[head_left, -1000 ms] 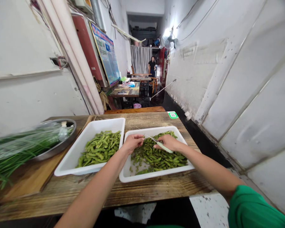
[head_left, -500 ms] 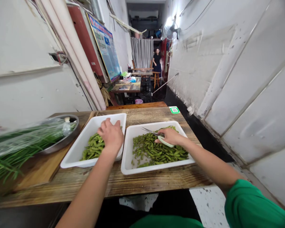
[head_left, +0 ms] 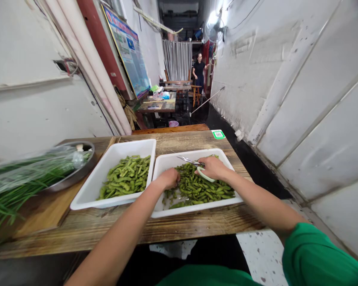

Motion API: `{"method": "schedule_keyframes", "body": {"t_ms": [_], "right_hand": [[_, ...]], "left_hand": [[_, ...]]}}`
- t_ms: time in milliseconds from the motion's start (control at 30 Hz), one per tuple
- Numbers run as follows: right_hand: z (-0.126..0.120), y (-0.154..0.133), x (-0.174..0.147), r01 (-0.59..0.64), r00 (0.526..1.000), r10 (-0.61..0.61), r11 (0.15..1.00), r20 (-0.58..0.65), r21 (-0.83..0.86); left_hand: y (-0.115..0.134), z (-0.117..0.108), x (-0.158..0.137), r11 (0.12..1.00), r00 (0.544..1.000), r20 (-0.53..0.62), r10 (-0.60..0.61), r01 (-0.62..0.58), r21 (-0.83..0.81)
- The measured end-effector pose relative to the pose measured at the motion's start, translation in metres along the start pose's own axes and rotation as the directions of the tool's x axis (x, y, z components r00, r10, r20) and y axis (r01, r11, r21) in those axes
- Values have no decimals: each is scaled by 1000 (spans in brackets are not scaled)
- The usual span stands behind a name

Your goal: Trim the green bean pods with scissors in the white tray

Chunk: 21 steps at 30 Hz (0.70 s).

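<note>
The dark pods lie in the right tray, toward the right of the surface. The left hand, over the left tray half a second ago, is now down at the pods' left side, so both hands work at one tray; its fingers curl, tips hidden, and whether they grip anything I cannot tell. The right hand is closed round the scissors, blades pointing left. Bare wood runs along the near edge and behind the trays; the bowl and greens crowd the left end.
</note>
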State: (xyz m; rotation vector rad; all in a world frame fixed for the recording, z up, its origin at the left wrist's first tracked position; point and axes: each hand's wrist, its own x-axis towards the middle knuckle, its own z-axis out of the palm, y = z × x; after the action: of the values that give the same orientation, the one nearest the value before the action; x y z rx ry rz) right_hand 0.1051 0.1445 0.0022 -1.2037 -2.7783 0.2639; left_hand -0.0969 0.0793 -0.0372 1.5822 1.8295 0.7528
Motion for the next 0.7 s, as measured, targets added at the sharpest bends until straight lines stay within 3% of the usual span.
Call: {"method": "schedule_keyframes", "body": {"t_ms": [100,233,367,533,700], "right_hand": [[3,2,2,7,1000,-7,1000,7,-9],[6,5,4,17,1000,-17,1000,15,-11],[7,6,5,13,1000,-13,1000,28,-14],[8,3,4,20,999,-19,999,36,-33],[8,2,2,18,999,-17,999,42,-37]], "left_hand": [[-3,-6,4,978,999,4,47,-46,204],[-1,-7,9,894,981,-149,126,-48,445],[3,-1,6,824,979,-130,154,-55,563],[4,12,3,881,987,-146,-75,134,455],[6,10,5,934,987,-128,-95,133,333]]}}
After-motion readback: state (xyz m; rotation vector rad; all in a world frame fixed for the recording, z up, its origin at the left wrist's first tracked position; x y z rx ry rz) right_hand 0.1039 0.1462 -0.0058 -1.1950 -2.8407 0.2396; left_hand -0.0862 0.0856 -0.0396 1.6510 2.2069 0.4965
